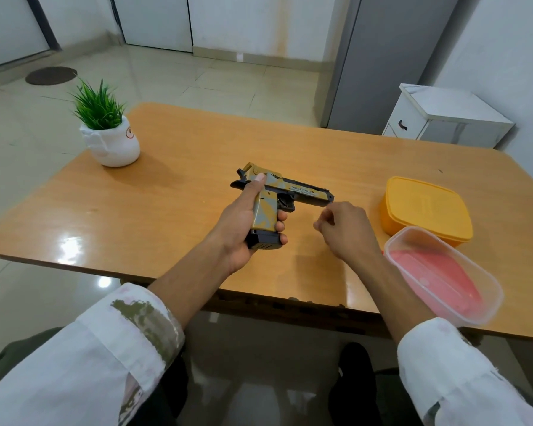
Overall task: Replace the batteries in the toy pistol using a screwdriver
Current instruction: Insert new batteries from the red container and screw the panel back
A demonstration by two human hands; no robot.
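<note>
Left hand (243, 222), grip clamped on handle of yellow-grey camo plastic toy pistol (279, 195), held above orange wooden counter (179, 192), barrel pointing right. Right hand (345, 229) just beside barrel, empty, fingers loosely curled. Yellow lidded box (425, 207) & clear tub (443, 275) at right.

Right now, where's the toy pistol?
Head view, centre of the table: the toy pistol is held up by its grip in the left hand, barrel pointing right toward the yellow container, with the right hand just below the muzzle.
</note>
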